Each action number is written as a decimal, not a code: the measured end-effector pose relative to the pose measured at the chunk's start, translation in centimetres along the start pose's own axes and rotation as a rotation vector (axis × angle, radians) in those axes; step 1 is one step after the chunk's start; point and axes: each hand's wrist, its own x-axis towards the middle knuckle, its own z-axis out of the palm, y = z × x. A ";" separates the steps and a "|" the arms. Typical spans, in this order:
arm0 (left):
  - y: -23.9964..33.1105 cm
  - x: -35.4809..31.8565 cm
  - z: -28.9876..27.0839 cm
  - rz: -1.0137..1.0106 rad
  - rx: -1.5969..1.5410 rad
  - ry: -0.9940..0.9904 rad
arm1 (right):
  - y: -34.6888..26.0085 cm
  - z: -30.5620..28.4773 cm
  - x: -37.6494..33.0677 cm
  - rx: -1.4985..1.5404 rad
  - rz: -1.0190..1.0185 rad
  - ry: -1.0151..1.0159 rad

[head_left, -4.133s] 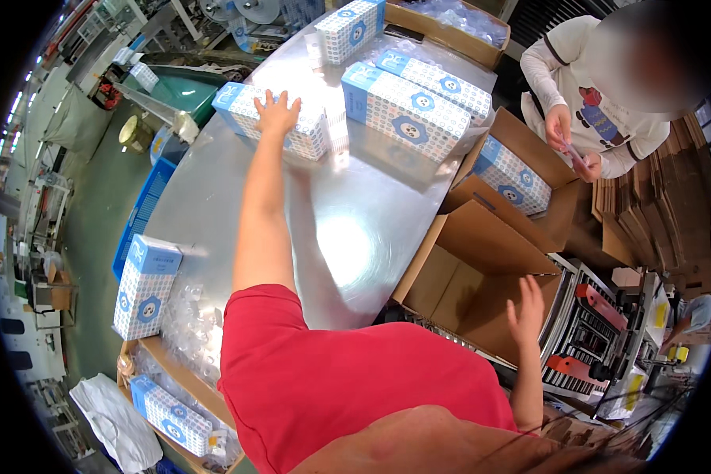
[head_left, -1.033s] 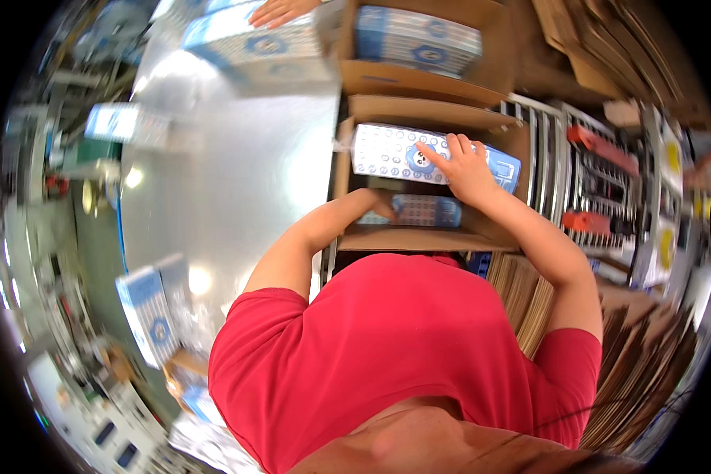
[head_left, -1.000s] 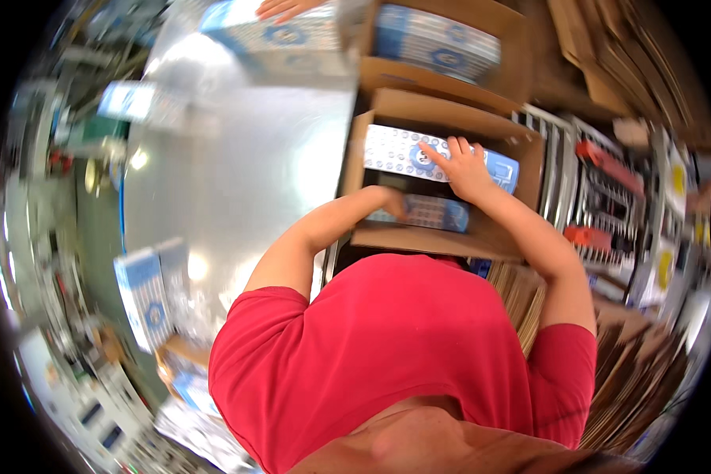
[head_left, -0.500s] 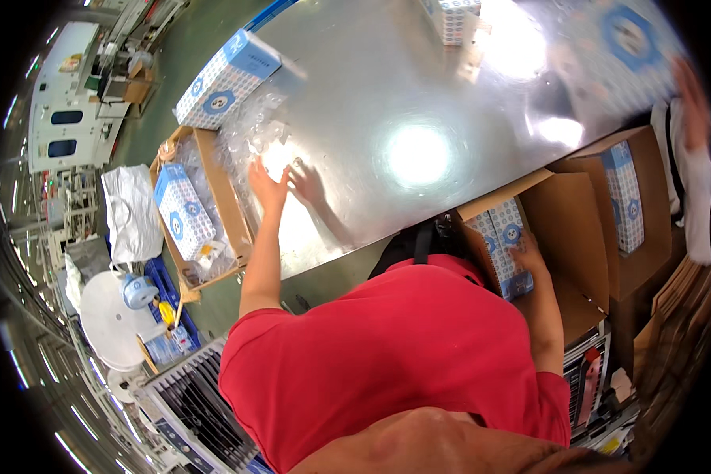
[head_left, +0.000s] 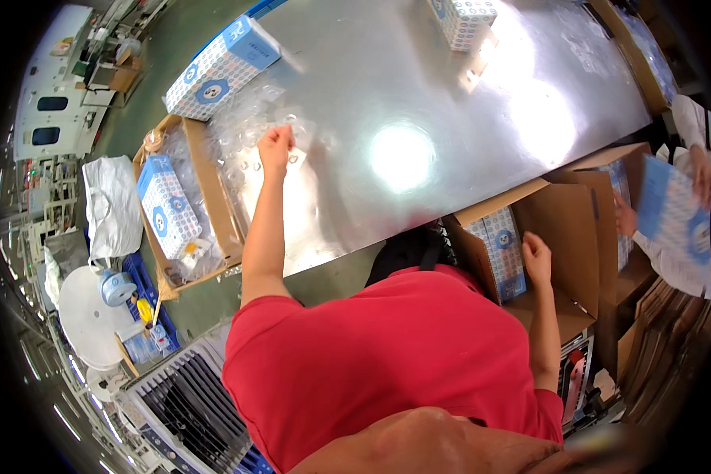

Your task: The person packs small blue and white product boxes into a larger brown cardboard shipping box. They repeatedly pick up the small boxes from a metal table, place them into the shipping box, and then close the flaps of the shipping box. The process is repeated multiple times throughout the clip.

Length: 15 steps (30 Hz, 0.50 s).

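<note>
My left hand (head_left: 276, 150) is over the metal table with its fingers curled closed. Beside and under it are crumpled clear plastic (head_left: 249, 118) and a small pale sheet with round spots (head_left: 295, 158); what the fingers hold, if anything, is hidden. My right hand (head_left: 537, 259) is closed too, raised in the mouth of an open brown carton (head_left: 561, 217), its fingertips pressed together; I cannot see what is in them. Just left of it, patterned blue-and-white boxes (head_left: 501, 246) stand side by side in that carton, apart from the hand.
A patterned box (head_left: 213, 77) lies on the table's far-left corner, above a carton (head_left: 227, 217) holding another box (head_left: 166, 207) and plastic. Another box (head_left: 462, 22) stands far back. At right, a co-worker's hands hold a blurred box (head_left: 675, 209) by a second carton (head_left: 608, 162).
My left hand has closed and shifted slightly farther away. My right hand has lifted off the boxes and curled shut. The co-worker's box has come down from above the table to beside the second carton.
</note>
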 end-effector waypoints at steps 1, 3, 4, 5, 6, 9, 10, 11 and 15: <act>1.2 -2.1 2.4 -0.027 0.043 -0.068 | -5.1 -0.1 -0.3 0.077 -0.063 0.175; 3.2 -7.9 8.3 -0.094 0.055 -0.296 | -12.2 0.5 0.5 0.357 -0.166 0.162; 5.2 -11.1 11.5 -0.059 0.104 -0.430 | -15.7 1.0 0.9 0.464 -0.175 0.015; 5.9 -13.5 13.9 0.031 0.235 -0.574 | -21.0 1.5 0.5 0.538 -0.175 -0.084; 7.5 -15.4 16.1 -0.088 0.190 -0.763 | -22.7 3.0 0.9 0.613 -0.209 -0.191; 8.6 -17.5 17.4 -0.031 0.032 -0.797 | -24.2 5.6 2.5 0.551 -0.245 -0.357; 7.9 -16.6 15.9 -0.014 0.093 -0.682 | -24.3 5.3 2.8 0.793 -0.161 -0.334; 7.6 -16.0 14.5 0.000 0.150 -0.574 | -24.3 4.9 2.9 1.032 -0.069 -0.300; 10.3 -15.4 11.7 0.862 0.338 -0.428 | -24.7 4.7 1.5 1.428 0.284 -0.557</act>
